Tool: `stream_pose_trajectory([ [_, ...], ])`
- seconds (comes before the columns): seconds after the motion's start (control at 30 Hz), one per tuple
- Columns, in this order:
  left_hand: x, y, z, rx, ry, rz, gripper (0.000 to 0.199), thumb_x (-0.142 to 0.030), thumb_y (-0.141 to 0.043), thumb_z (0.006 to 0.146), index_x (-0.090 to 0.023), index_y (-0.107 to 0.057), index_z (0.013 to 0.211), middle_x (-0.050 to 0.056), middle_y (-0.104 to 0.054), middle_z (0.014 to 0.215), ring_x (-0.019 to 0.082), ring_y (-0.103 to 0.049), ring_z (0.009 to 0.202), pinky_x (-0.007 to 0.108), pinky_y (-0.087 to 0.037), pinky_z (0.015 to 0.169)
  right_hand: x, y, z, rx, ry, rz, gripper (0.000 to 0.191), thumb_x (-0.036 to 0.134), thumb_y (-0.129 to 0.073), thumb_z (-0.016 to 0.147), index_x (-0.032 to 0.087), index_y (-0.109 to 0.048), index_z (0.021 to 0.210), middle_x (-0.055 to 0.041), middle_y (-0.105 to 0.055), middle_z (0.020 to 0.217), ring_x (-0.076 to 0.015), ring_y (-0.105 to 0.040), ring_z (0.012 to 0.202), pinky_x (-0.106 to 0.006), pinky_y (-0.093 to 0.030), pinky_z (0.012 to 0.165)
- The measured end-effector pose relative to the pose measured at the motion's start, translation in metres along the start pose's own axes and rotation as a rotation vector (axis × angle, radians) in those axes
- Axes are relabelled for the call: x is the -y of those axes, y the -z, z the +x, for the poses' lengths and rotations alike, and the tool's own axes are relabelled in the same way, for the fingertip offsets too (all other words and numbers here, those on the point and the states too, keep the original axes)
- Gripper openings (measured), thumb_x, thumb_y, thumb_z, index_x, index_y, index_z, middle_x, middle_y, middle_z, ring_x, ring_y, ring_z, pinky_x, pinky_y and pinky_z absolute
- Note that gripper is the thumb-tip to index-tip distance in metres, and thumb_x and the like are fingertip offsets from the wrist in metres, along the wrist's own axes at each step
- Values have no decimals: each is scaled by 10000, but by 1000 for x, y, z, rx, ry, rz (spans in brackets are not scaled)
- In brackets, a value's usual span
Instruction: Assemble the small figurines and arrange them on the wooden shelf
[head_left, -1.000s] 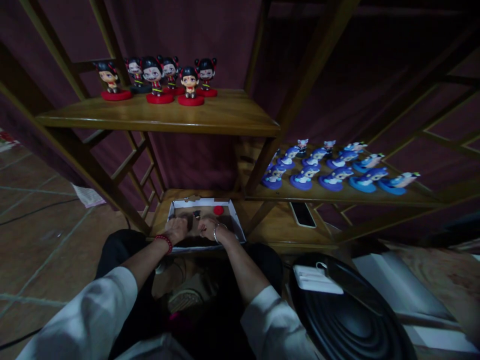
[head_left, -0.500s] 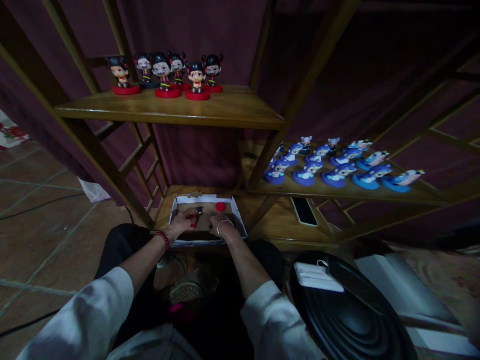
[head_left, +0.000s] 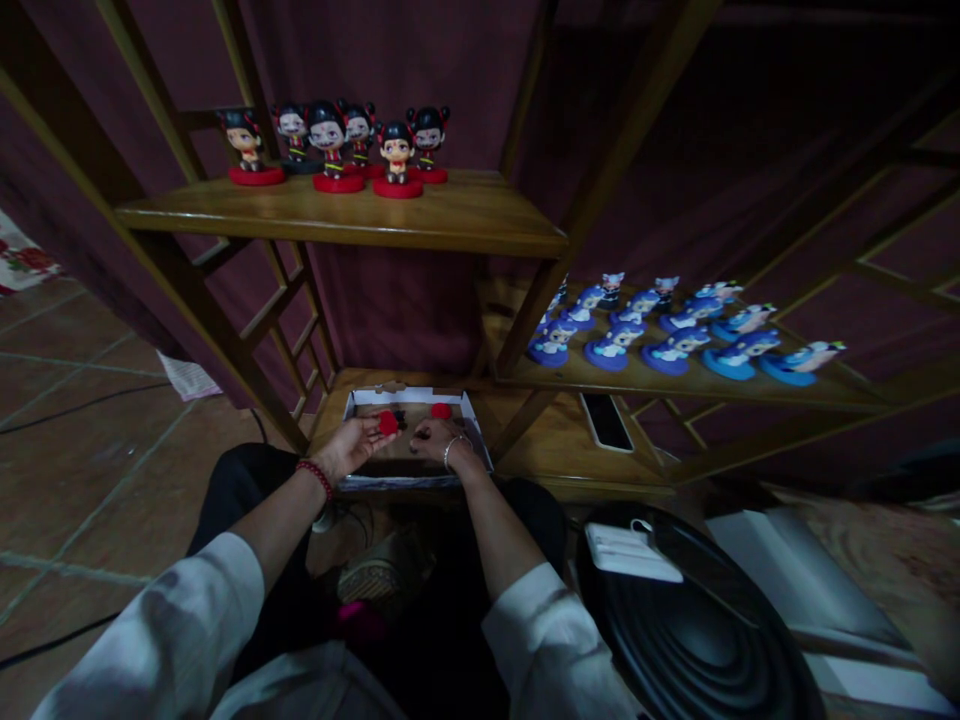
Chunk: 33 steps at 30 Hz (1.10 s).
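Over the left side of a shallow white box (head_left: 480,440), my left hand (head_left: 352,445) is turned palm up with a round red base (head_left: 388,423) held at its fingers. My right hand (head_left: 439,440) is over the box's right half, its fingers curled together around something small and dark that I cannot make out. Between the two hands, a small dark piece (head_left: 400,418) shows just beyond the red base. A second red base (head_left: 442,411) lies near the back of the box.
Black-haired figurines (head_left: 328,145) on red bases stand on the upper wooden shelf (head_left: 337,220). Several blue and purple figurines (head_left: 679,348) fill the right shelf. A phone (head_left: 607,422) lies right of the box. A white device (head_left: 632,552) rests on a black round stool (head_left: 705,620).
My left hand has turned palm up and lifted a red base into view. My right hand has risen slightly, fingers still curled.
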<state>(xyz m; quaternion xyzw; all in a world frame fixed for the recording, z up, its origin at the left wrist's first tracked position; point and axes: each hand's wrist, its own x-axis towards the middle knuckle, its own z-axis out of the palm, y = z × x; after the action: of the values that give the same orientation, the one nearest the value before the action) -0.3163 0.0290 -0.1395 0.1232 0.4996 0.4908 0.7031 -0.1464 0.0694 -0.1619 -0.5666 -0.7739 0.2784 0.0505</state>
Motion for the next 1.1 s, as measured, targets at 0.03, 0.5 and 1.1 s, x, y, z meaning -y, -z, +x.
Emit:
stream_pose_trajectory([
  [0.03, 0, 1, 0, 4, -1, -12, 220, -54, -403, 794, -102, -526, 970, 109, -626, 839, 147, -640, 779, 274, -540, 720, -1, -1, 1, -29, -17, 41, 246, 389, -613, 673, 260, -658, 878, -4, -679, 892, -175, -617, 857, -247, -455, 708],
  [0.5, 1, -3, -3, 13, -33, -38, 287, -15, -408, 760, -107, -542, 997, 102, -632, 850, 119, -628, 744, 281, -521, 769, 1, -10, 13, -107, -18, 1170, 288, 258, -647, 587, 167, -536, 837, 8, -618, 734, -114, -612, 612, -201, -448, 518],
  [1.1, 4, -8, -4, 85, -48, -108, 257, -1, -433, 745, -100, -540, 957, 106, -653, 851, 179, -643, 826, 330, -532, 782, 9, -4, 6, -186, 67, 1320, 336, 331, -676, 543, 165, -555, 809, -32, -615, 881, -102, -557, 701, -229, -443, 626],
])
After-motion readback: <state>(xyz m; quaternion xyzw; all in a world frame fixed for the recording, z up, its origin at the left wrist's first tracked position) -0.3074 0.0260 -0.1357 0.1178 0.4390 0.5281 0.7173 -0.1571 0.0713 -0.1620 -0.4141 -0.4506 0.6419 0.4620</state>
